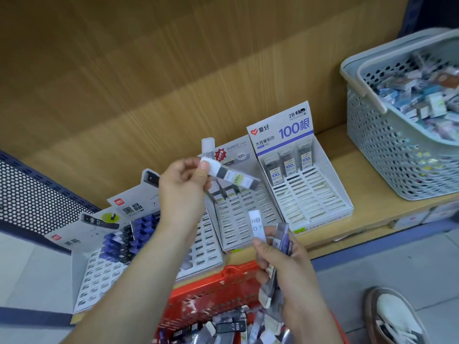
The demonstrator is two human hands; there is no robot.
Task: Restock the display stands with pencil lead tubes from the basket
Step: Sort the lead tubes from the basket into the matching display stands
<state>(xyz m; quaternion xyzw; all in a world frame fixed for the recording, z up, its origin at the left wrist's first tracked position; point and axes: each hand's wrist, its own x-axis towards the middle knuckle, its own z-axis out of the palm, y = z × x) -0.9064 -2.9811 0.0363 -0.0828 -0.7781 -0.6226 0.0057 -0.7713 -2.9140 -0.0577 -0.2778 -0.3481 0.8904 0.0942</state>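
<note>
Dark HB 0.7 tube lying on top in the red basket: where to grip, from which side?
Probably from above, pinching across its long edges near mid-body. The HB 0.7 tube lies flat on top of the pile, label up, so its top is exposed; the walls of the red basket and neighbouring tubes crowd a sideways approach.

left hand (182, 187): bare, short thumbnail | right hand (280, 259): bare, short thumbnail | forearms (129, 289): bare to the frame edge | shoe (395, 316): white upper, tan-brown rim, rounded toe
</note>
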